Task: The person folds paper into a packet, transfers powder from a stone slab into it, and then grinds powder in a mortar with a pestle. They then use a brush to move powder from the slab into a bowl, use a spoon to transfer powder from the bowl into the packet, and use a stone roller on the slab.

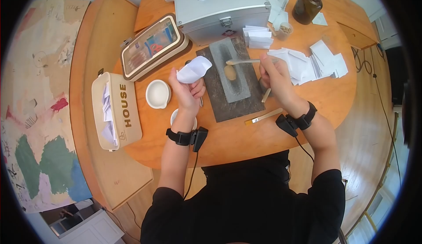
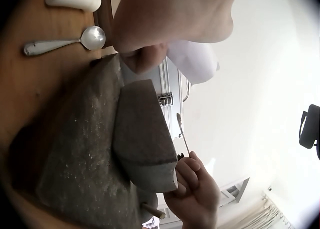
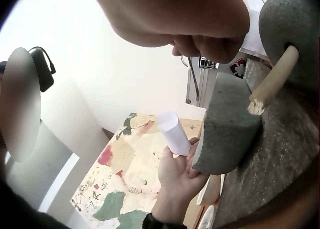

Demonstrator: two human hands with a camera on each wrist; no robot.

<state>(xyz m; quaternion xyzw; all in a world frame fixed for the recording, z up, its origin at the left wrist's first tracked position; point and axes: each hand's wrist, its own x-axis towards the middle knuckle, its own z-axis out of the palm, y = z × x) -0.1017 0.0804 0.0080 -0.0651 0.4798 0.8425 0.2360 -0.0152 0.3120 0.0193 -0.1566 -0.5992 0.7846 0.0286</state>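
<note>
My left hand (image 1: 190,95) holds a curled piece of white paper (image 1: 194,69) left of the stone trough (image 1: 238,92). The trough sits on a dark stone slab (image 1: 215,99), with a mound of brown powder (image 1: 230,72) in its hollow. In my right hand (image 1: 277,76) is a slim metal spoon (image 1: 246,61), pinched by its handle. The spoon's tip overlaps the trough near the powder in the head view. A stone grinding wheel (image 3: 287,21) with a wooden handle (image 3: 274,81) stands beside the trough in the right wrist view, partly hidden under my right hand in the head view.
A silver case (image 1: 222,11) stands behind the slab, with a lidded box (image 1: 154,46) to its left. White mortar (image 1: 158,94) and HOUSE bin (image 1: 129,112) are at left. Paper sheets (image 1: 307,63), brown bottle (image 1: 309,4) and a flat brush (image 1: 264,116) lie rightward. Another spoon (image 2: 92,37) rests leftward.
</note>
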